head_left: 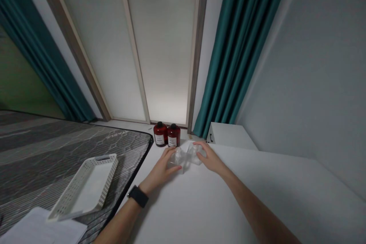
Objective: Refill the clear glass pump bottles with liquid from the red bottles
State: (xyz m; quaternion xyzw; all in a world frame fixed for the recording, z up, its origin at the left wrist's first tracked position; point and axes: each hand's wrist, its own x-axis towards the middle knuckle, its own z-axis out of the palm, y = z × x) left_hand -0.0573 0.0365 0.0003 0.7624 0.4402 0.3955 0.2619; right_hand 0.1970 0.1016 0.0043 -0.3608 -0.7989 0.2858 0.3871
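Observation:
My left hand [162, 168], with a black watch on its wrist, curves round a clear, see-through container [178, 157] on the white table. Its thumb and fingers lie on either side of it. Close by on the right, a second clear container [195, 154] is between the thumb and fingers of my right hand [211, 157]. Both containers are transparent and slightly blurred, so their exact shape cannot be made out. Just behind my left hand stand two dark red bottles, a left one [160, 137] and a right one [173, 139], upright with black caps and white labels.
The white table [228, 206] adjoins a grey patterned mattress [71, 141] on the left. On the mattress are a white perforated basket [108, 183] and white paper [42, 228]. A white cabinet [231, 135] stands behind the table, near teal curtains [228, 65] and frosted sliding doors [162, 45].

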